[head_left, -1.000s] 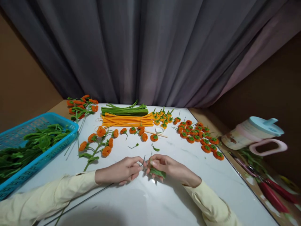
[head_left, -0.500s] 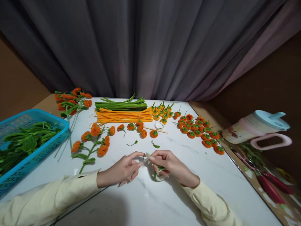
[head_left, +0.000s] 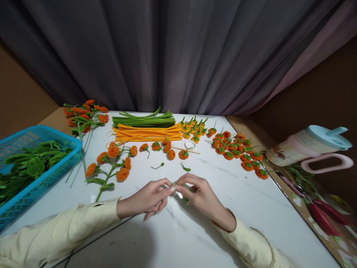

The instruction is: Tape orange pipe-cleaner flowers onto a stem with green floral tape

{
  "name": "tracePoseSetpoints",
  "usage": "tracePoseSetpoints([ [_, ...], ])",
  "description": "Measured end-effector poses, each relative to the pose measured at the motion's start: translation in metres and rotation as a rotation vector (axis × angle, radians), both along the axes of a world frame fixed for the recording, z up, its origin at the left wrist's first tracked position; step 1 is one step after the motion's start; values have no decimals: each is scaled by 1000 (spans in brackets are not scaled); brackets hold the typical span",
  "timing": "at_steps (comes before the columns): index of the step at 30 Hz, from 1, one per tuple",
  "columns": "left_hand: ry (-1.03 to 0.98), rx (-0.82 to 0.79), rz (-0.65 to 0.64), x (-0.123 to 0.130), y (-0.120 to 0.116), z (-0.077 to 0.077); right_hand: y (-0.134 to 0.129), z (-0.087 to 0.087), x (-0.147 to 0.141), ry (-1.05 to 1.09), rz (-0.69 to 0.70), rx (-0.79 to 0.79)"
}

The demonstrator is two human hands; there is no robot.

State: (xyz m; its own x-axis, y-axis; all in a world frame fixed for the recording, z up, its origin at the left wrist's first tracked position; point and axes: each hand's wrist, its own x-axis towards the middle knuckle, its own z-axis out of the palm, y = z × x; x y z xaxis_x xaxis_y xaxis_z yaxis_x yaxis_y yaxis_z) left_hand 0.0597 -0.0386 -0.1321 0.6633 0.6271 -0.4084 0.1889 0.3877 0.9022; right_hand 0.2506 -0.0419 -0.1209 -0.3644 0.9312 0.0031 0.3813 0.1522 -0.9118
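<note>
My left hand (head_left: 147, 198) is closed, thumb and index finger pinching the tip of a thin dark stem wire (head_left: 111, 230) that trails under my wrist to the lower left. My right hand (head_left: 205, 194) pinches against the same spot, its fingertips touching those of the left. A roll of green floral tape (head_left: 186, 201) sits under my right fingers, almost wholly hidden. Beyond the hands lie two small green leaf pieces with thin stalks, a left one (head_left: 158, 166) and a right one (head_left: 184, 167). An orange fuzzy flower branch (head_left: 107, 175) rests left of them.
A blue basket (head_left: 55, 169) of green leaves stands at left. Green stems (head_left: 145, 121), orange-yellow stems (head_left: 147, 133) and orange flower heads (head_left: 232, 147) lie at the back. On the right are a tumbler (head_left: 301, 143) and red-handled pliers (head_left: 323, 217).
My fingertips have come together at the wire's end, where a pale strip of tape showed between them. The right hand has turned over the tape roll, hiding it. The view has shifted slightly.
</note>
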Motion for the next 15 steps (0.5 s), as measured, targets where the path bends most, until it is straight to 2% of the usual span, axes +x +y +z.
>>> tracePoseSetpoints([
  [3,12,-6,19,3,-2,2,0,-1,-1,-8,18,46],
  [8,4,-14,39,3,-4,2,-2,-1,-3,37,-3,-162],
  [15,-51,-40,34,1,-4,-5,-4,-1,-2,122,7,-217],
])
